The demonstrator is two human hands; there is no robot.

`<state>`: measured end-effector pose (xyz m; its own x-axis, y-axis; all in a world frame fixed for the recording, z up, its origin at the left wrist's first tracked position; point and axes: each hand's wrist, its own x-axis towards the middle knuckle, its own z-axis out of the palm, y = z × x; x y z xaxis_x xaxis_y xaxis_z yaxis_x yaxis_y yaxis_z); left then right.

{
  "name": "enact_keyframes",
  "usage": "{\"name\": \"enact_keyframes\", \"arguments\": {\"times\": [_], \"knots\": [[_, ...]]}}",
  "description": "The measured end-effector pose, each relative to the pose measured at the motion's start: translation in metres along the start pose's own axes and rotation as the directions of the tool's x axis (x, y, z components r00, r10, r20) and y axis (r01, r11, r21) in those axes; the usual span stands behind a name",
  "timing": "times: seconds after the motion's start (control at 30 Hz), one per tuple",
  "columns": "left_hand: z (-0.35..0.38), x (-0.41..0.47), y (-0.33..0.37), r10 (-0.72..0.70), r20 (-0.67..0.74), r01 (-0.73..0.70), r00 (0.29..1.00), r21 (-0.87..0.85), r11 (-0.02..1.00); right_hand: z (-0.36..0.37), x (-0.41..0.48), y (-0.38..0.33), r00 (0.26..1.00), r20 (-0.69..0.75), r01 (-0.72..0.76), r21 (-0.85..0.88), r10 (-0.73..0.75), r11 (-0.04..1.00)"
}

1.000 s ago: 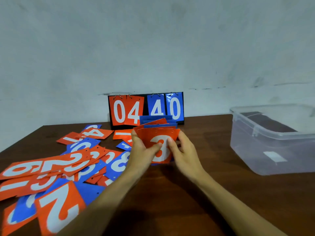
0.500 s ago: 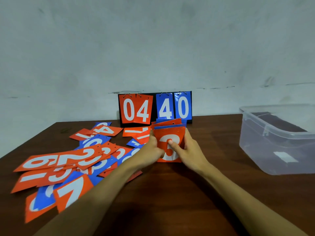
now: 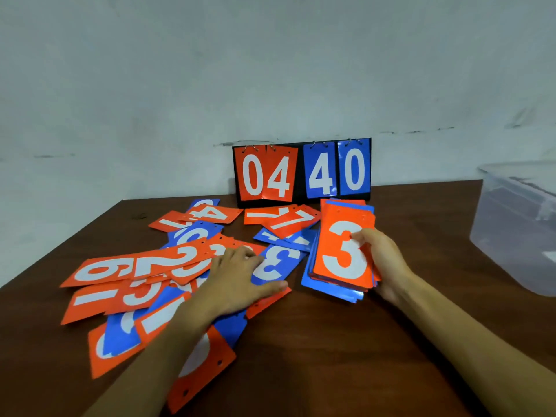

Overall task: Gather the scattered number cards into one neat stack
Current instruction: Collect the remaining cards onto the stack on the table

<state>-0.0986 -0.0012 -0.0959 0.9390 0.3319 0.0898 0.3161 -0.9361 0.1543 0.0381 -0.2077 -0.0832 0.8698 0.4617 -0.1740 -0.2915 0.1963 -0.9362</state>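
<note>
A stack of number cards (image 3: 340, 254), topped by an orange 3, sits right of centre with its lower edges on the brown table (image 3: 346, 341). My right hand (image 3: 383, 263) grips its right side, thumb on the top card. Orange and blue number cards (image 3: 144, 272) lie scattered and overlapping across the left half. My left hand (image 3: 240, 278) lies flat, fingers spread, on the pile beside a blue 3 card (image 3: 275, 263).
A black flip scoreboard (image 3: 302, 171) showing 04 and 40 stands at the table's back edge against the wall. A clear plastic bin (image 3: 517, 233) stands at the right. Bare table shows in front of the stack and between the arms.
My left hand let go of the stack and moved left onto the scattered cards. The stack, held upright by both hands before, now leans lower in my right hand alone.
</note>
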Motion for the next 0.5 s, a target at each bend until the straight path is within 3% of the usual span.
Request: {"name": "enact_keyframes", "arguments": {"times": [0.23, 0.5], "knots": [[-0.009, -0.002, 0.007, 0.064, -0.009, -0.061, 0.998, 0.175, 0.983, -0.005, 0.000, -0.003, 0.994, 0.068, -0.059, -0.281, 0.081, 0.958], [-0.007, -0.008, 0.026, 0.086, -0.013, -0.082, 0.996, 0.210, 0.974, -0.011, -0.003, -0.008, 0.995, 0.080, -0.035, -0.299, 0.061, 0.954]]}}
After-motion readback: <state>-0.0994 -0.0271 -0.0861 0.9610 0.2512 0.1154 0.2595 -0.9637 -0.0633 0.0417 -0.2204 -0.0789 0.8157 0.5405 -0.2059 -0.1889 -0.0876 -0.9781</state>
